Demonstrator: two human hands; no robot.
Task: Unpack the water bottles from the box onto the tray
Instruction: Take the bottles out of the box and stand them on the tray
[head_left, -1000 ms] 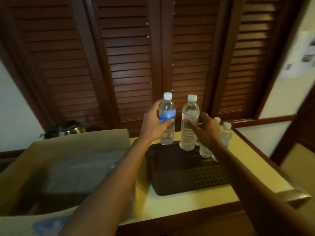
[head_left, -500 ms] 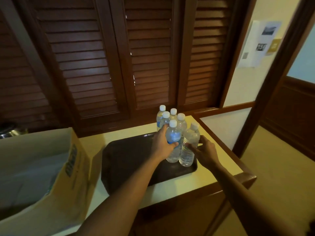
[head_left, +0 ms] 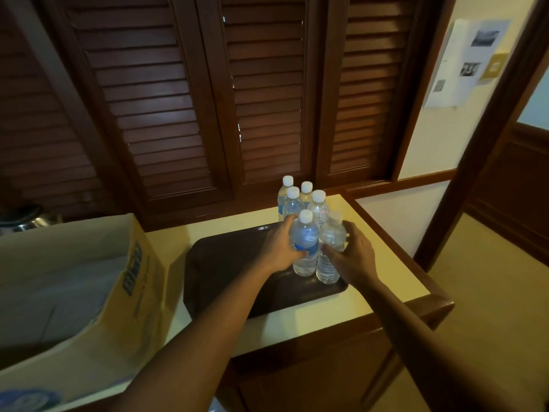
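A dark brown tray (head_left: 225, 263) lies on the cream counter. Several clear water bottles with white caps (head_left: 306, 200) stand clustered at the tray's far right corner. My left hand (head_left: 277, 248) is wrapped around a blue-labelled bottle (head_left: 305, 248) that stands upright on the tray. Right beside it, my right hand (head_left: 353, 254) grips another clear bottle (head_left: 329, 251), also upright with its base on the tray. The open cardboard box (head_left: 98, 281) sits at the left; its inside looks dim and I cannot tell what it holds.
The cream counter (head_left: 383, 272) ends in a wooden edge at the right and front. Dark louvred shutters (head_left: 261, 99) rise close behind the bottles. A metal kettle (head_left: 23, 218) peeks out behind the box. Papers hang on the right wall (head_left: 463, 60).
Both hands carried their bottles from mid-air down and to the right, and the bottles now stand on the tray in front of the cluster. The view swung to the right.
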